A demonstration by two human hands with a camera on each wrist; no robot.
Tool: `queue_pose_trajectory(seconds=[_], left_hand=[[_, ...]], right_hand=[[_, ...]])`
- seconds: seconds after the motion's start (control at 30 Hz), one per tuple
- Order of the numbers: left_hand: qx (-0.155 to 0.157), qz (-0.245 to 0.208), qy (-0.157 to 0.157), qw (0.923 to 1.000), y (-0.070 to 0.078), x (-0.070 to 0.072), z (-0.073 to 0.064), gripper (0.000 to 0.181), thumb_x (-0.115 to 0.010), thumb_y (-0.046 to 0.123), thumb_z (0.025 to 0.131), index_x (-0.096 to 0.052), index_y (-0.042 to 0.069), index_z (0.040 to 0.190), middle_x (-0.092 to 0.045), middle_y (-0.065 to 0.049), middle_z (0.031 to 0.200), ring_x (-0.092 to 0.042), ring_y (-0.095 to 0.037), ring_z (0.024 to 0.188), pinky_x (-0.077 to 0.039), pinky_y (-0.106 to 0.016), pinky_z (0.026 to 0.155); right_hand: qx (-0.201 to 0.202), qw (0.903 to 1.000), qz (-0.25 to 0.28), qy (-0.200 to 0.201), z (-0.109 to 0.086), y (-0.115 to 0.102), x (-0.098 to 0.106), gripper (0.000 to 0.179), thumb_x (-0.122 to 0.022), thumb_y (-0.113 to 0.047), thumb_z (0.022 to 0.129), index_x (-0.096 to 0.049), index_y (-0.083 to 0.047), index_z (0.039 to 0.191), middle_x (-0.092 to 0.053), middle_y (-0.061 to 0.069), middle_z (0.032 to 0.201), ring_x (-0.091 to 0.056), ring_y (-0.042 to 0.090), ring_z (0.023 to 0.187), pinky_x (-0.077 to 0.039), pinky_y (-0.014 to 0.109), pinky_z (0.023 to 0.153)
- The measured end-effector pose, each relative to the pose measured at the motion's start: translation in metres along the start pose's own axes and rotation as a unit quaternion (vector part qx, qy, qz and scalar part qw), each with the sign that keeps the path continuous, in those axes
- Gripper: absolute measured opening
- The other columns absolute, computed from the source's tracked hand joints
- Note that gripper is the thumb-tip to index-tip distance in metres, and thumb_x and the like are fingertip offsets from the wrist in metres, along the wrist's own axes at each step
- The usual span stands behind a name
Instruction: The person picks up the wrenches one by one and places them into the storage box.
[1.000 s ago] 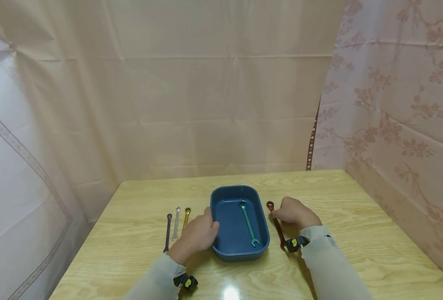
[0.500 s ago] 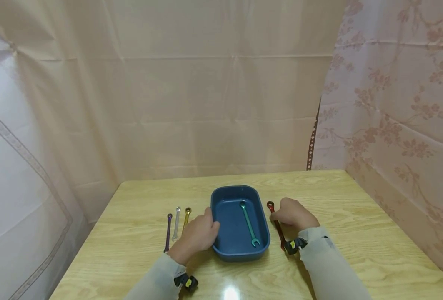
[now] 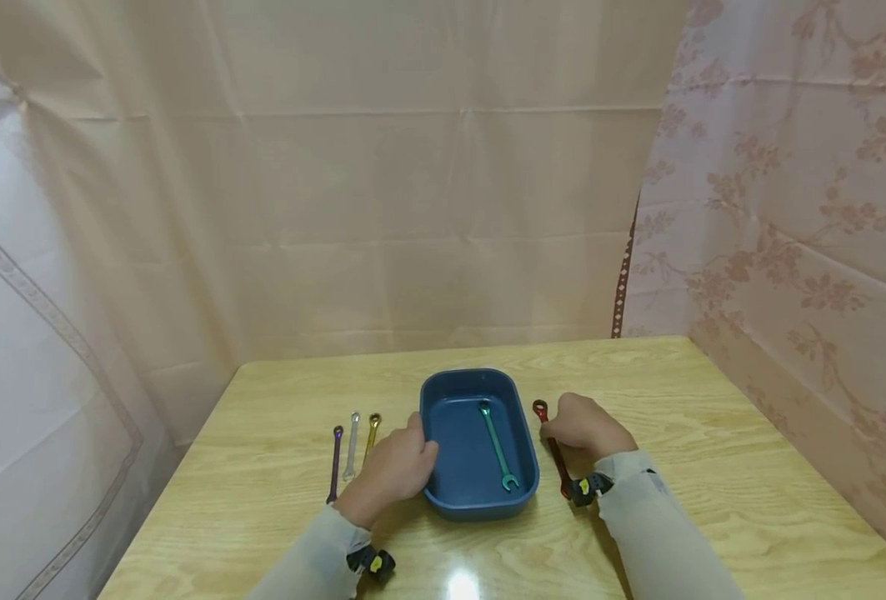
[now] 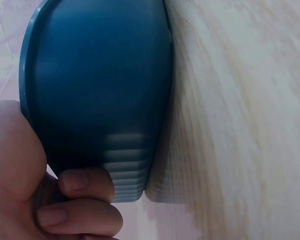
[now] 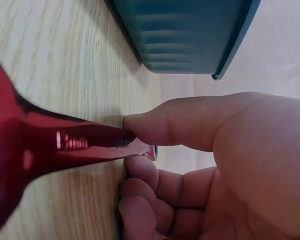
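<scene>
A blue rectangular plastic tub (image 3: 480, 511) stands on the table, and a green combination wrench (image 3: 496, 444) lies inside it toward the right. My left hand (image 3: 396, 463) grips the tub's left wall; in the left wrist view the thumb is at the rim and the curled fingers are against the outer wall (image 4: 100, 85). Just right of the tub, my right hand (image 3: 588, 427) pinches a red combination wrench (image 3: 556, 457) by its shank. The right wrist view shows thumb and index finger on either side of this red shank (image 5: 70, 142), close to the wood surface.
Left of the tub lie a purple wrench (image 3: 335, 462), a silver wrench (image 3: 352, 446) and a gold wrench (image 3: 372, 433), the gold one partly hidden by the left hand. The wood-grain table (image 3: 225, 517) ends at beige curtains (image 3: 427, 208) behind.
</scene>
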State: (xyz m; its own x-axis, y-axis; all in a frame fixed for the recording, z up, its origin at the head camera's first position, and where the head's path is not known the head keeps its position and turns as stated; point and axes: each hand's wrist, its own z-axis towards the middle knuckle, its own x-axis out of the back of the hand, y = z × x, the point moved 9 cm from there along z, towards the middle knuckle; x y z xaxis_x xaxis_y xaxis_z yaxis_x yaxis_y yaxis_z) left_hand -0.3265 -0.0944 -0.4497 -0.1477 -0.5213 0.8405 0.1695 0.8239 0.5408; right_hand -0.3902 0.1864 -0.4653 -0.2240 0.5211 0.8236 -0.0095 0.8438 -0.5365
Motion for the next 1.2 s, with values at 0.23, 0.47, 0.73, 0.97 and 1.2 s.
queue_pose_trajectory(seconds=[0.23, 0.47, 0.73, 0.97, 1.2], left_hand=[[0.0, 0.011, 0.005, 0.9999, -0.0022, 0.0006, 0.0026, 0.067, -0.042, 0.028, 0.106, -0.025, -0.011, 0.157, -0.064, -0.013, 0.095, -0.058, -0.019, 0.07, -0.044, -0.036, 0.059], [0.009, 0.006, -0.003, 0.9999, -0.0039, -0.0014, 0.0016, 0.067, -0.04, 0.029, 0.106, -0.024, -0.01, 0.157, -0.061, -0.009, 0.088, -0.057, -0.019, 0.067, -0.043, -0.035, 0.056], [0.007, 0.005, -0.001, 1.0, -0.0035, -0.0008, 0.0017, 0.066, -0.04, 0.029, 0.106, -0.025, -0.011, 0.157, -0.06, -0.009, 0.087, -0.057, -0.019, 0.067, -0.042, -0.036, 0.055], [-0.002, 0.008, 0.009, 0.9999, -0.0035, -0.0009, 0.0028, 0.065, -0.039, 0.027, 0.105, -0.027, -0.013, 0.155, -0.059, -0.008, 0.081, -0.056, -0.019, 0.063, -0.04, -0.036, 0.053], [-0.004, 0.009, 0.01, 0.9999, -0.0041, -0.001, 0.0023, 0.065, -0.039, 0.027, 0.105, -0.027, -0.013, 0.155, -0.057, -0.007, 0.079, -0.055, -0.019, 0.062, -0.04, -0.035, 0.053]], right_hand=[[0.006, 1.0, -0.005, -0.001, -0.0003, -0.0017, 0.0005, 0.028, -0.069, -0.019, 0.083, -0.057, -0.012, 0.059, -0.034, -0.002, 0.062, -0.036, 0.016, 0.054, -0.03, 0.03, 0.052], [0.004, 1.0, 0.0, -0.006, -0.0035, -0.0024, -0.0011, 0.026, -0.068, -0.018, 0.084, -0.059, -0.011, 0.061, -0.035, -0.002, 0.062, -0.037, 0.017, 0.055, -0.03, 0.03, 0.053], [0.008, 1.0, 0.002, -0.004, -0.003, -0.0021, -0.001, 0.03, -0.068, -0.018, 0.086, -0.055, -0.012, 0.06, -0.034, -0.002, 0.061, -0.036, 0.015, 0.054, -0.031, 0.029, 0.053], [0.015, 0.9999, 0.0, -0.002, 0.0018, 0.0015, -0.0024, 0.033, -0.068, -0.017, 0.083, -0.049, -0.015, 0.056, -0.033, -0.004, 0.059, -0.035, 0.014, 0.052, -0.03, 0.028, 0.052], [0.017, 0.9998, 0.008, -0.007, 0.0016, 0.002, -0.0039, 0.033, -0.068, -0.017, 0.083, -0.051, -0.015, 0.055, -0.035, -0.004, 0.057, -0.036, 0.013, 0.05, -0.03, 0.027, 0.051]])
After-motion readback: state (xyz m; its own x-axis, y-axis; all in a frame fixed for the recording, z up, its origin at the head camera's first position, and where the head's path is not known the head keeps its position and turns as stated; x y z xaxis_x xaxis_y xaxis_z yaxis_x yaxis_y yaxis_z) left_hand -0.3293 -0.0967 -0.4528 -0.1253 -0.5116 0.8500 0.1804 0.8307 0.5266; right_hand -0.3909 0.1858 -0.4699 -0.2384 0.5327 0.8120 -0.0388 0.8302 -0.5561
